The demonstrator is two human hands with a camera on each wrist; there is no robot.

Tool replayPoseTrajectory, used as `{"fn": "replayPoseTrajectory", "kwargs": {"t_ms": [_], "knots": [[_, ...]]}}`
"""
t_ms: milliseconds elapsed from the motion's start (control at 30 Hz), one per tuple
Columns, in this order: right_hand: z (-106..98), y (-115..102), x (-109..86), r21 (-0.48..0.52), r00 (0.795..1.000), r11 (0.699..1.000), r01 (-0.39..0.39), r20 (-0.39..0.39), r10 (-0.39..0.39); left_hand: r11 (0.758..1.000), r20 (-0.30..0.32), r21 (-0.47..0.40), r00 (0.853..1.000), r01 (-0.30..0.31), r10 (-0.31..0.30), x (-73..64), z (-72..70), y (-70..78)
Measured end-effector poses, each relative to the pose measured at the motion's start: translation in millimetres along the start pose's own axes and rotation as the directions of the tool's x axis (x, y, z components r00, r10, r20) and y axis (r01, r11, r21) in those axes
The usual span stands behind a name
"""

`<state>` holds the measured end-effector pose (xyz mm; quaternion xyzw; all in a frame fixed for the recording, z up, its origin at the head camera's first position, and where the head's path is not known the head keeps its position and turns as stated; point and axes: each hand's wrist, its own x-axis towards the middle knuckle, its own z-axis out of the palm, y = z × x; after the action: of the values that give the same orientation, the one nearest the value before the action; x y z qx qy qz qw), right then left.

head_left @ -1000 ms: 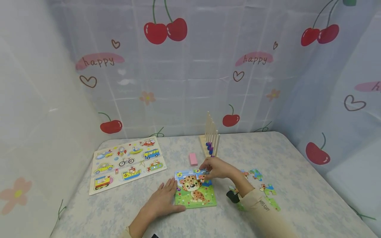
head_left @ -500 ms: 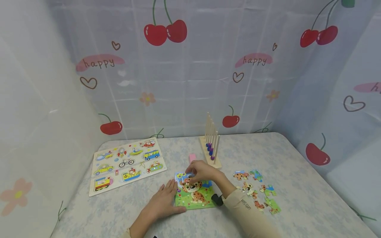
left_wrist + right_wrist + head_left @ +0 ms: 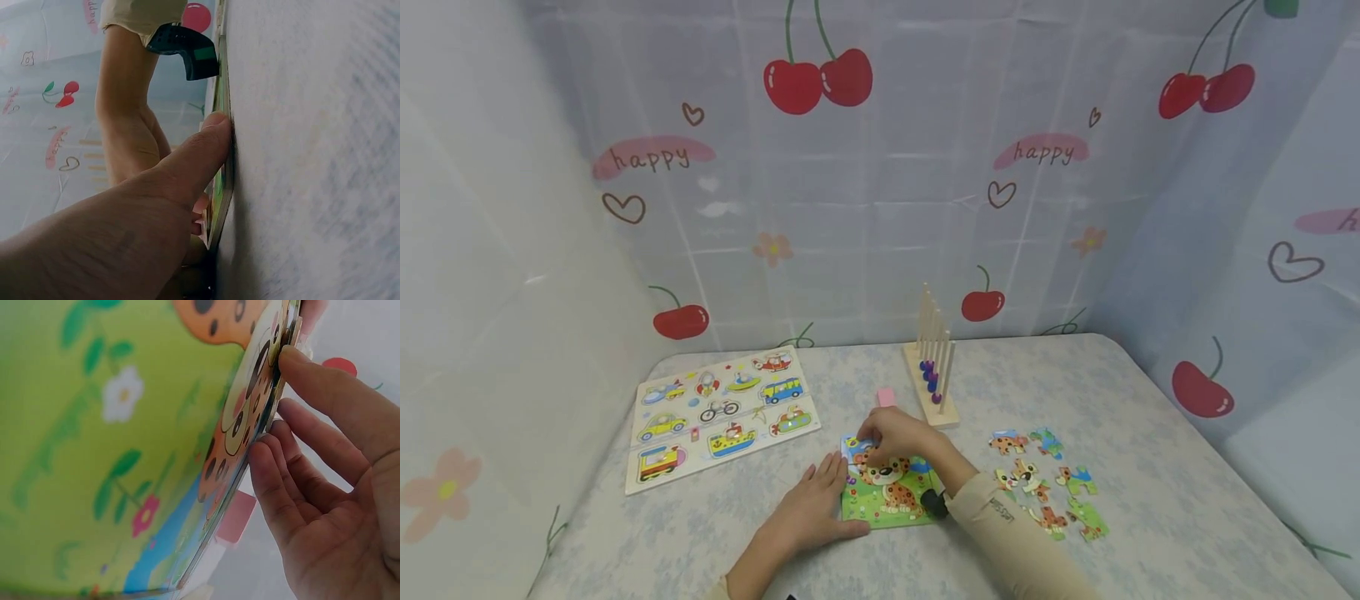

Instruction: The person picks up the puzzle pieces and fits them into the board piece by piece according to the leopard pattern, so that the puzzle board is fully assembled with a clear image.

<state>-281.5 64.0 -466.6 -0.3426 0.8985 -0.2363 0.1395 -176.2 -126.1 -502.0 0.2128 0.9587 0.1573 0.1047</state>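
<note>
The curled fingertips of the right hand [image 3: 898, 437] pinch a puzzle piece [image 3: 859, 457] at the far-left part of the leopard board [image 3: 868, 508], its left edge touched by the nearly straight fingers of the left hand [image 3: 805, 508], with loose pieces [image 3: 1028, 482] scattered over to the right and a pegged stand [image 3: 942, 410] standing behind.

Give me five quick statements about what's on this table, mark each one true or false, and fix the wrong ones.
1. The left hand touches the puzzle. True.
2. The right hand is over the vehicle board. False: it is at the puzzle.
3. Loose pieces lie right of the puzzle. True.
4. The rack stands left of the pink block. False: it stands right of it.
5. The rack's beads are yellow. False: they are blue and purple.
</note>
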Motion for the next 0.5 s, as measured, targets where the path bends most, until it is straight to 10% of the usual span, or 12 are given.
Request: {"fn": "replayPoseTrajectory", "kwargs": {"t_ms": [500], "knots": [[0.5, -1.3, 2.0, -0.018, 0.999, 0.999, -0.042, -0.002, 0.042, 1.0, -0.002, 0.001, 1.0, 0.005, -0.005, 0.0, 1.7, 0.0]]}}
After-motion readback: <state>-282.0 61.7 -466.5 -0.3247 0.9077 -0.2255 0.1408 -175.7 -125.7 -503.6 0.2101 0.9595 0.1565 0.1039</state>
